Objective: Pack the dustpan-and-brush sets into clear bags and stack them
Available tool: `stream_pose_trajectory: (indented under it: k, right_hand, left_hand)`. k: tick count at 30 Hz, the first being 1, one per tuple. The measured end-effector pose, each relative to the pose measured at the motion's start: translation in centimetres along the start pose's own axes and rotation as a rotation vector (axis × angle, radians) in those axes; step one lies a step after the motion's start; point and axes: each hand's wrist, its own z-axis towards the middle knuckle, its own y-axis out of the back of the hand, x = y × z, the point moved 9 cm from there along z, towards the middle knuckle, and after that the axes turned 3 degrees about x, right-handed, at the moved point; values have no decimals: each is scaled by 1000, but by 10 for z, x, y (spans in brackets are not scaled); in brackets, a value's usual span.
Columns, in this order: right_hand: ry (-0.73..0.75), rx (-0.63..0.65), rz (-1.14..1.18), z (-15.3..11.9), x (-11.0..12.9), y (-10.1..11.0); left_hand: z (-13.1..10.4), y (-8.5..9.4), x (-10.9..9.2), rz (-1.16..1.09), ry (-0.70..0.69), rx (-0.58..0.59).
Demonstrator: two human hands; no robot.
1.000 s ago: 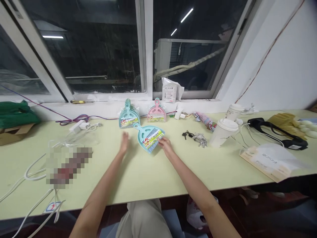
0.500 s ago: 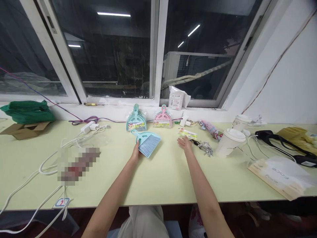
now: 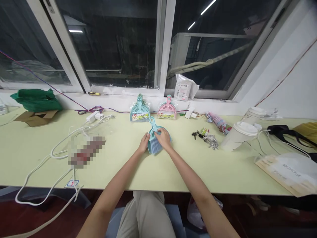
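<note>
Window (image 3: 111, 43): spans the far side. Table (image 3: 119, 168): pale green top, runs left to right below it.

Green cloth item (image 3: 37, 99): far left, above an open cardboard box (image 3: 34, 119). Beige-and-white packet (image 3: 287, 170): near right. Two white lidded cups (image 3: 239, 135): right side, one nearer, one farther. White plastic package (image 3: 184, 88): upright at the window base, right of centre.

Blue dustpan (image 3: 169, 134): centre of the table, nearer to me than the packaged sets, handle end pointing far. Blue brush (image 3: 155, 147): lies against the front of the dustpan, bristles toward me. Stack of blue packaged sets (image 3: 140, 110): upright at the far edge, left of the pink packaged set (image 3: 167, 109); the two stand apart.

Left hand (image 3: 143, 142): closed on the left edge of the dustpan; I hold the rim between thumb and fingers, the rear contact hidden. Right hand (image 3: 163, 138): fingers bent, tips on the brush near the base of its handle, palm over the right part of the dustpan. Whether these fingertips pinch the brush or only press it, I cannot tell.

Key bunch (image 3: 211, 141): right of my hands, near the cups. Small printed label (image 3: 205, 131): just beside the keys, on their far side.
</note>
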Motion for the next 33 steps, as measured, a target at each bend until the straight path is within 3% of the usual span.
stream_pose_trajectory:
  k: [5, 11, 17, 20, 24, 27, 30, 33]
  right_hand:
    - [-109, 23, 137, 5, -13, 14]
    - [-143, -98, 104, 1, -6, 35]
    - [-182, -109, 284, -1, -23, 30]
    - [-215, -115, 283, -4, -25, 29]
    - [-224, -139, 183, -8, -11, 34]
    - [-215, -196, 85, -14, 3, 43]
    - [-191, -200, -11, -16, 11, 52]
    - [-204, -87, -115, -6, -4, 59]
  left_hand:
    - [5, 0, -12, 175, -97, -4]
    - [0, -8, -40, 329, -187, -2]
    - [4, -3, -48, 476, 52, 231]
    - [10, 0, -51, 585, 51, 248]
    - [12, 3, -74, 895, -164, -6]
    - [7, 3, -82, 1078, -213, -184]
    - [8, 17, -84, 1128, -168, -328]
    - [17, 52, -74, 1078, 13, -399]
